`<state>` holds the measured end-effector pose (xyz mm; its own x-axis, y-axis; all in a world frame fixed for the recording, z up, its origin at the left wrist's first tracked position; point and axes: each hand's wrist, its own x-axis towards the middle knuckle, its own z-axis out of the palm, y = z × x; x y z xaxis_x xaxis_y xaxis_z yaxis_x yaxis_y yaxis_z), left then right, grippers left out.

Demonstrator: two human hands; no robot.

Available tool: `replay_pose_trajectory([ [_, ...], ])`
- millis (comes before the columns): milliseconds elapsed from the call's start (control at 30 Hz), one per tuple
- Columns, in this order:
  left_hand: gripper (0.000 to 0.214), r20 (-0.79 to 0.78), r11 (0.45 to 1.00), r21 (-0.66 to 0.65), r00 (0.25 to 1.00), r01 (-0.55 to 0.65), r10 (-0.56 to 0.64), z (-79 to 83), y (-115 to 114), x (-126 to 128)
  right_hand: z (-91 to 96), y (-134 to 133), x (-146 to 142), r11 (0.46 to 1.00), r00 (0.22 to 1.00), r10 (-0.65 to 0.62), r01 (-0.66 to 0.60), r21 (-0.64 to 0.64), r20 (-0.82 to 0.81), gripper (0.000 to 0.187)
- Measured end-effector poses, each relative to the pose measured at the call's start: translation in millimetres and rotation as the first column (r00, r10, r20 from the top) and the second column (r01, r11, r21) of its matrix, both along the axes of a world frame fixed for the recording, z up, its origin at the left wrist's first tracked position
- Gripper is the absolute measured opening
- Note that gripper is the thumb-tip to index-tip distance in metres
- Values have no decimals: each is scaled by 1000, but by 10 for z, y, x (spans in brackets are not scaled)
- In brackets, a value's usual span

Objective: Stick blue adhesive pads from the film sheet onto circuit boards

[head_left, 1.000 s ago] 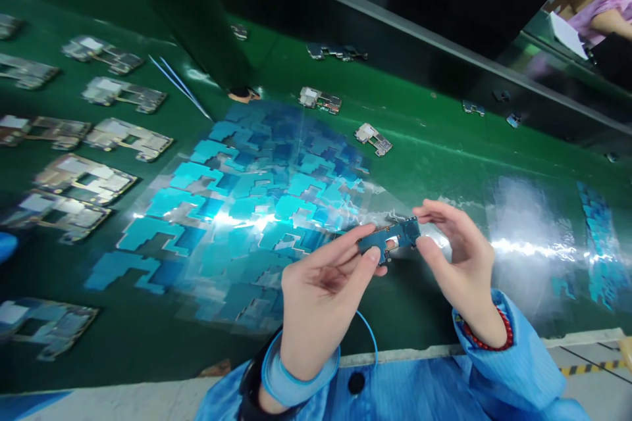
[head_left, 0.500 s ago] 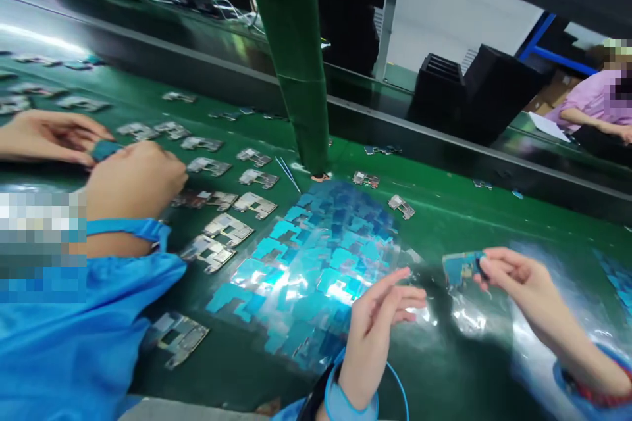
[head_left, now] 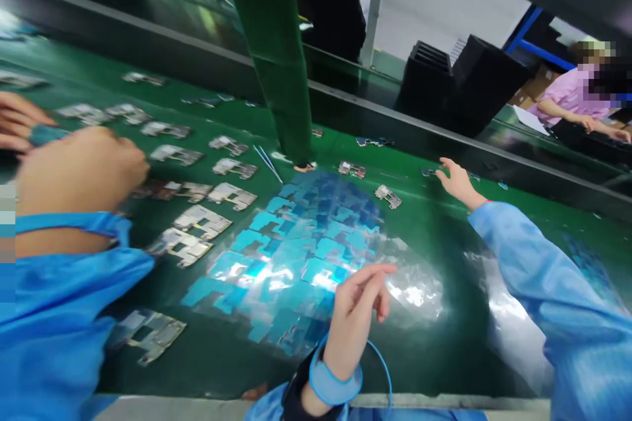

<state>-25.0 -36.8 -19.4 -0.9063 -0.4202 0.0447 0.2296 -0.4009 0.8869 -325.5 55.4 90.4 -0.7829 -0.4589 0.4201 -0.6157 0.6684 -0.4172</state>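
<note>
My left hand (head_left: 359, 302) hovers over the near edge of a clear sheet of cyan stickers (head_left: 296, 243) on the green belt (head_left: 434, 348). Its fingers are loosely apart and hold nothing. My right arm in a blue sleeve reaches far across the belt. My right hand (head_left: 457, 183) lies at the belt's far side with fingers stretched out, right beside a small dark blue circuit board (head_left: 427, 172). Whether the fingers still touch that board I cannot tell. Two more small boards (head_left: 388, 195) (head_left: 351, 169) lie just beyond the sheet.
A co-worker's hands (head_left: 79, 171) and blue sleeve fill the left, above rows of metal-shielded boards (head_left: 202, 220). A green post (head_left: 271, 46) stands behind the sheet, tweezers (head_left: 267, 162) beside it. Black trays (head_left: 464, 79) are stacked beyond the belt rail. Another person in pink sits far right.
My right hand carried the small blue board from in front of me to the belt's far side and now shows open fingers. My left hand stayed over the sheet. The view swung left.
</note>
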Motion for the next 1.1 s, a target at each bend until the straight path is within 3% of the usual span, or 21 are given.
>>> replay_pose_trajectory([
  [100,37,-3,1000,22,1000,-14,14,10,-14,24,-274,316,664,933,949,315,-314,176,24,49],
  [133,34,-9,999,27,999,-31,31,15,-16,31,-392,436,896,873,902,427,-428,235,59,58],
  [167,32,-16,998,32,998,-56,56,20,-17,36,-515,555,1105,763,829,553,-543,350,80,69],
  [200,29,-20,996,40,996,-82,83,25,-18,40,-637,666,1276,688,784,616,-585,430,82,75],
  [233,26,-20,993,50,994,-106,107,29,-18,42,-752,763,1402,651,765,639,-590,477,74,76],
  [267,25,-11,990,62,992,-127,128,30,-19,41,-853,841,1484,644,760,648,-579,499,46,72],
  [333,24,23,986,67,988,-152,151,22,-23,32,-992,934,1539,690,768,638,-542,481,-50,50],
  [433,23,51,979,-3,978,-204,204,-11,-29,1,-1007,975,1530,761,764,620,-530,373,-179,26],
  [533,27,36,977,-75,978,-202,205,-35,-19,-45,-870,1009,1629,829,788,559,-523,200,-258,25],
  [600,34,33,983,-93,986,-157,161,-31,-6,-75,-788,1049,1766,853,798,521,-499,155,-302,33],
  [667,39,34,987,-102,991,-126,130,-15,4,-100,-758,1097,1908,847,777,531,-483,222,-337,38],
  [800,31,42,991,-113,997,-65,70,12,11,-133,-790,1177,2062,772,676,631,-494,401,-381,35],
  [900,26,29,992,-121,999,-33,36,14,27,-137,-726,1180,2061,677,674,713,-589,441,-195,55],
  [967,26,7,990,-137,1000,-17,18,7,44,-134,-623,1115,2036,644,683,731,-686,337,-7,67],
  [1000,27,-7,989,-151,1000,-9,8,0,53,-132,-569,1057,2019,659,688,725,-707,257,34,62],
  [1100,30,-53,979,-206,999,0,-11,-38,69,-135,-476,803,1951,742,739,670,-666,75,-74,37],
])
